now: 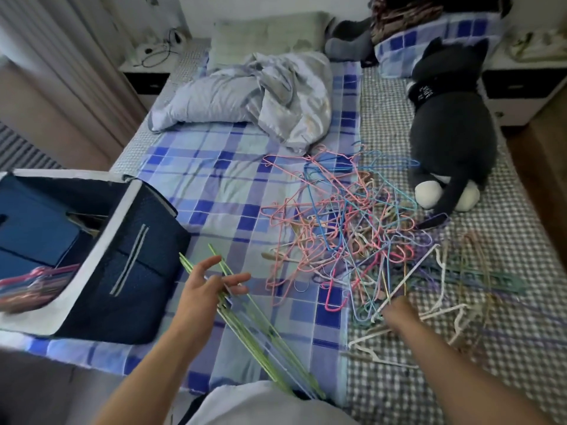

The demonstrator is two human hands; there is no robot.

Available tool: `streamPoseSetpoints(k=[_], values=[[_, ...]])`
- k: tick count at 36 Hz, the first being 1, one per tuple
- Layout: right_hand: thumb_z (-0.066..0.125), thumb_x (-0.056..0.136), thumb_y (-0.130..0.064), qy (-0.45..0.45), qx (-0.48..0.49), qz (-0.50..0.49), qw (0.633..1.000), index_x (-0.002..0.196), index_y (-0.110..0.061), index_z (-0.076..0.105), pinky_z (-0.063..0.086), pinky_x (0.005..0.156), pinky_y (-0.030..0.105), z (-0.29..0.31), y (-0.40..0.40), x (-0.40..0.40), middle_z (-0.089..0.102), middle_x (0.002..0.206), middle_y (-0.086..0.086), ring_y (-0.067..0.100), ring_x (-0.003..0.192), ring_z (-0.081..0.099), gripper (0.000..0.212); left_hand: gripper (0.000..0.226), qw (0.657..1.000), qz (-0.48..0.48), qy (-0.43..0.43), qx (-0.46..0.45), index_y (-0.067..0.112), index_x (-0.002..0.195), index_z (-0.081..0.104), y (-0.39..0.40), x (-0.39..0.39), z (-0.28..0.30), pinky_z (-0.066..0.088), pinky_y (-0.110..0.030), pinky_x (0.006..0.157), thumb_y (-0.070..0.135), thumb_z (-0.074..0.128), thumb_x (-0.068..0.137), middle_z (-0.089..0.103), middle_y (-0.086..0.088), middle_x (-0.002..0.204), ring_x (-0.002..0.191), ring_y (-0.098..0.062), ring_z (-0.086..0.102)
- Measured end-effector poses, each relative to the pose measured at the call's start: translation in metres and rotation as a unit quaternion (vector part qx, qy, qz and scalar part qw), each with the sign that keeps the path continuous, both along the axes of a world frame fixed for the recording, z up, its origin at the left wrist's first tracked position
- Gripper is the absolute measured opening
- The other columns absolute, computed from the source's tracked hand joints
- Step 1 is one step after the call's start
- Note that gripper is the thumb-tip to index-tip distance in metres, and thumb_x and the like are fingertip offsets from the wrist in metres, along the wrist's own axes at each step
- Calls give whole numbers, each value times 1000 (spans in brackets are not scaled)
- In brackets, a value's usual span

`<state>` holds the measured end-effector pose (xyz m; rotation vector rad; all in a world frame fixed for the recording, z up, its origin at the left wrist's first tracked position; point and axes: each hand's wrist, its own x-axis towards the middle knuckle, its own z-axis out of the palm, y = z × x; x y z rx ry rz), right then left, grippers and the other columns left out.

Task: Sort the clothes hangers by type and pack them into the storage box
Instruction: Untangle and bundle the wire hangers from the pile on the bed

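Overhead, checked bed [233,179] (rumpled quilt [276,96])

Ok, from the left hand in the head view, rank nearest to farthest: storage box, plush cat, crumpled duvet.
From the left hand:
1. Storage box, just to its left.
2. Crumpled duvet, up the bed beyond it.
3. Plush cat, far right, by the checked sheet.

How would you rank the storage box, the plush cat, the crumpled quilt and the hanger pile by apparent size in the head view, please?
1. hanger pile, the widest spread.
2-3. storage box and crumpled quilt: too close to rank; the box is nearer and partly cut off.
4. plush cat, though it lies farther away.
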<state>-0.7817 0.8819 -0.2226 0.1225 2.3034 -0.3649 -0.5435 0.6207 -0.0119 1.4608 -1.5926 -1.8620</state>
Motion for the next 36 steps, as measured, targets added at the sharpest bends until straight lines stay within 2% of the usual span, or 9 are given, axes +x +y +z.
streamPoseSetpoints(k=[2, 4, 8, 12, 17, 22, 29, 32, 36], values=[[59, 94, -11, 81, 11, -12, 997, 134, -3, 48, 49, 70, 37, 16, -12, 0, 56, 128, 20, 37, 104, 61, 42, 38, 999, -26, 5, -20, 14, 138, 46, 2, -2, 2, 50, -50, 88, -2, 34, 106, 78, -18, 95, 73, -27, 73], [58, 95, -11, 136, -85, 23, 987, 136, -6, 51, 50, 73, 33, 42, -36, 5, 59, 128, 18, 33, 100, 63, 42, 41, 998, -56, 11, -36, 21, 137, 46, 5, -4, 4, 50, -50, 93, -3, 35, 105, 78, -17, 98, 80, -32, 73], [56, 102, -22, -7, -362, 123, 924, 125, -20, 63, 53, 88, 35, 99, -96, 46, 66, 120, 2, 17, 103, 64, 24, 41, 994, -87, 55, -45, 26, 132, 46, 15, -13, 15, 57, -23, 80, -4, 36, 105, 78, -15, 97, 79, -25, 76], [55, 98, -21, -87, -487, 255, 831, 136, -46, 49, 45, 106, 32, 139, -127, 113, 54, 136, -17, 6, 128, 51, 46, 39, 989, -84, 112, -43, 28, 131, 49, 23, -20, 25, 56, -24, 82, 0, 40, 105, 79, -11, 102, 89, -22, 76], [48, 97, -16, 86, -455, 244, 852, 144, -55, 28, 51, 92, 42, 141, -133, 151, 60, 132, -8, 18, 115, 60, 64, 44, 987, -53, 154, -12, 26, 143, 41, 26, -23, 25, 59, -26, 80, 2, 39, 107, 75, -15, 117, 101, -26, 75], [49, 95, -8, 151, -459, 193, 854, 139, -45, 47, 42, 87, 16, 129, -127, 163, 64, 127, -10, 10, 112, 59, 57, 50, 987, -92, 126, -21, 29, 147, 37, 33, -23, 18, 56, -20, 86, 2, 42, 106, 73, -7, 122, 112, -14, 71], [46, 105, -21, 167, -492, 168, 838, 137, -45, 50, 46, 101, 27, 118, -116, 161, 57, 132, -24, -4, 120, 54, 39, 49, 986, -123, 109, -33, 36, 146, 42, 40, -21, 19, 46, -15, 95, 15, 54, 103, 76, 5, 118, 119, -2, 64], [43, 102, -5, 155, -527, 128, 826, 130, -63, 47, 48, 97, 22, 127, -116, 162, 54, 126, -29, 1, 118, 56, 64, 50, 986, -112, 123, -32, 35, 145, 45, 42, -21, 18, 50, -21, 97, 12, 57, 102, 76, 0, 118, 119, -9, 67], [38, 95, 14, 110, -559, 79, 818, 121, -72, 48, 49, 94, 20, 134, -118, 164, 52, 117, -12, 4, 107, 58, 91, 51, 984, -124, 119, -39, 35, 146, 46, 45, -22, 16, 50, -15, 96, 12, 58, 103, 75, 1, 120, 119, -13, 68]])
